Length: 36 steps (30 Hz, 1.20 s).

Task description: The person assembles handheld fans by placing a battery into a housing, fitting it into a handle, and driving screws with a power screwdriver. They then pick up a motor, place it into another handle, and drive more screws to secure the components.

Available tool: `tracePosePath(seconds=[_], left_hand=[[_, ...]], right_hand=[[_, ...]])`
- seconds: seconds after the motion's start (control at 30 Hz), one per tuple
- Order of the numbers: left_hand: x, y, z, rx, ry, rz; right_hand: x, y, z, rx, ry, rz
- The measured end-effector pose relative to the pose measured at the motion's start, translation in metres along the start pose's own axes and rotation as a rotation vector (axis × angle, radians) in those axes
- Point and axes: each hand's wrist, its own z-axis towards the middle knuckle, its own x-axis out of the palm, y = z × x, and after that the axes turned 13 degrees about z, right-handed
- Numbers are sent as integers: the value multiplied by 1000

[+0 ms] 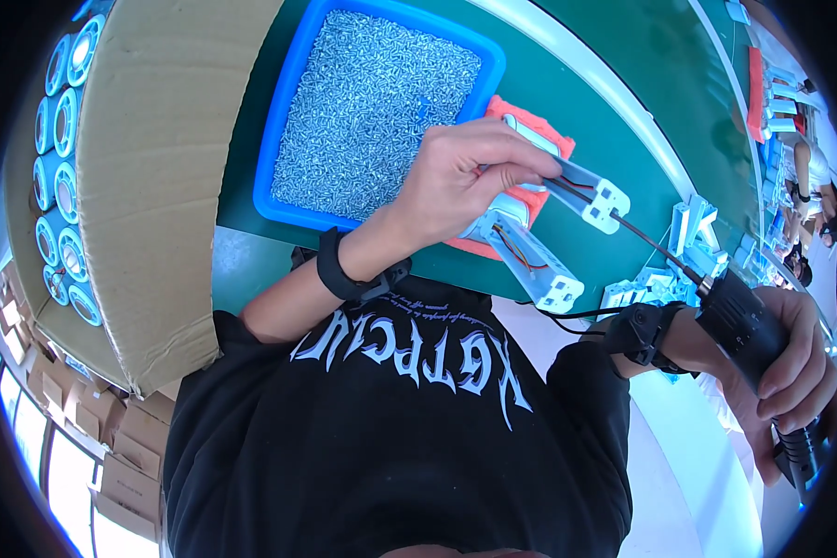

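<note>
My left hand (460,177) is closed on a white plastic housing (603,199), a long open shell with dark and red wires inside. My right hand (798,367) wraps around a black electric screwdriver (742,321), whose cable leaves from its lower end. The long thin bit reaches left to the end face of the held housing and appears to touch it. A second white housing (541,272) of the same kind, wires showing, lies just below my left hand. Behind both housings is an orange-red cloth or pad (563,145), partly covered by my hand.
A blue tray (272,149) full of small metal screws (372,112) sits on the green table (614,121). To the left stands a cardboard box (158,186) with several white ring-ended parts (67,191) beyond its flap. More white pieces (660,279) lie at right. Other people work at far right.
</note>
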Motion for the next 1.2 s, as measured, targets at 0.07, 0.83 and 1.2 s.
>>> tracePosePath(seconds=[0.07,0.83,1.2], left_hand=[[0,0,-1,8,-5,12],[-60,-12,-19,-88,178,981],[-25,-18,8,-4,-8,520]], right_hand=[[0,0,0,30,27,18],[17,-31,-9,207,198,-291],[13,-30,-11,211,147,-324]])
